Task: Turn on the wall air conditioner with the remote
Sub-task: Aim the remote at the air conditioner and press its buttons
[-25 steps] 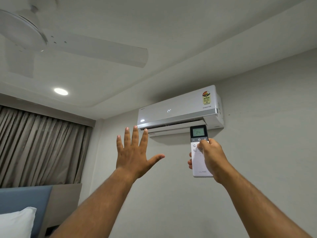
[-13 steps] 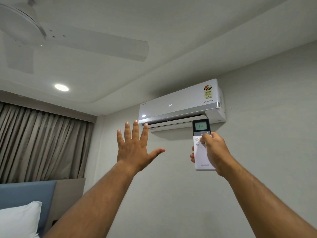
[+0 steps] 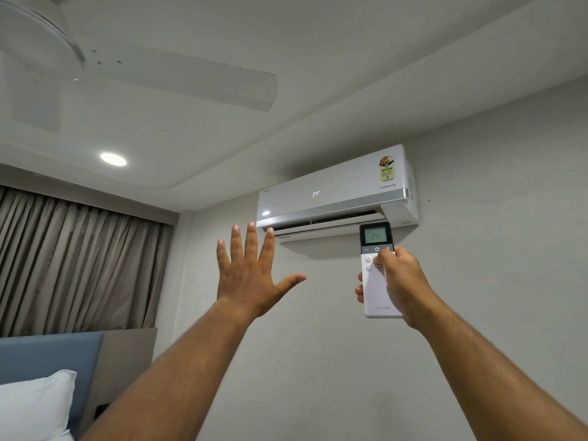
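- My right hand is wrapped around the remote, held upright and aimed at the wall; my thumb lies across the upper buttons just below the power key, fingertips curling round the left edge.
- My left hand holds nothing: fingers spread wide, palm facing the wall, raised below the left end of the unit, as if to feel for airflow.
- The remote's screen reads 24, its top edge overlapping the unit's lower right corner from my view.
- The air conditioner is mounted high on the wall; its front panel shows 24 and the flap along the bottom is part open, so I judge it is already on.
- Risk: my thumb sits near several small keys. A slip onto the power key would switch it back off; a neighbouring key could change the mode or temperature.
- Risk: my grip covers only the remote's right side and back; loosening it this high means a drop.
- Further out: a ceiling fan, a ceiling light, curtains, a pillow.
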{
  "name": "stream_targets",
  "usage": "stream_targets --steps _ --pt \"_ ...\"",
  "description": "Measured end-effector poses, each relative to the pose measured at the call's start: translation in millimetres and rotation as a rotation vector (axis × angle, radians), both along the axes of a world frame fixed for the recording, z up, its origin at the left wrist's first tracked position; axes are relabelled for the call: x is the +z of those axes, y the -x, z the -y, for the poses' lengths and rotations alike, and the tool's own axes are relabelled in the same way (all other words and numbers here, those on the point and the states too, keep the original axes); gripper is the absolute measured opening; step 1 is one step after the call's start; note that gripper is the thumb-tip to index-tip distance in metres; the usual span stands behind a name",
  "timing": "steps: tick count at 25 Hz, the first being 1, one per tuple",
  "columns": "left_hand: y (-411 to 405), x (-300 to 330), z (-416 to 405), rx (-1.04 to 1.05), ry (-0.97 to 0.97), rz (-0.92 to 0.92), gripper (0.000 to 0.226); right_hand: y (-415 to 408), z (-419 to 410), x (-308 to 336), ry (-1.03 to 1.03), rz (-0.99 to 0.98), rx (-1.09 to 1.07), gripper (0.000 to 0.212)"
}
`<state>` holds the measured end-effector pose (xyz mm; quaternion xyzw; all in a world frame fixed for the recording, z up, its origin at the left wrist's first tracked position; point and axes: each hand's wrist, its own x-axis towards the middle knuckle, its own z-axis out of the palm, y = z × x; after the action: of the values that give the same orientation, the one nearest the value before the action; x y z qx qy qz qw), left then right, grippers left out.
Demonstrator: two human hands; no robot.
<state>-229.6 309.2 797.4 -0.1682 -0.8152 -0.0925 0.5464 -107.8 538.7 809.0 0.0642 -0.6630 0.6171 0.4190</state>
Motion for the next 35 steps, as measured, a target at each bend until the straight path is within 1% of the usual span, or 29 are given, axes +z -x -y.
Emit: stream_targets --steps 6,13,27,35 --pt "1.8 -1.7 4.9 -0.033 -0.001 0.002 0.109 1.4 4.7 -3.7 -0.006 0.008 0.012 0.023" --pt "-0.7 -0.9 7.1 -0.032 -0.001 -0.012 0.108 1.2 7.0 -2.0 -0.011 -0.002 -0.001 0.018" --pt "2.4 -3.7 10.0 -0.027 0.011 -0.052 0.105 0.5 9.1 -3.0 -0.014 -0.003 -0.003 0.018" --pt "1.8 -10.2 10.8 -0.030 -0.007 -0.019 0.103 1.1 7.4 -9.0 -0.014 -0.007 0.004 0.013"
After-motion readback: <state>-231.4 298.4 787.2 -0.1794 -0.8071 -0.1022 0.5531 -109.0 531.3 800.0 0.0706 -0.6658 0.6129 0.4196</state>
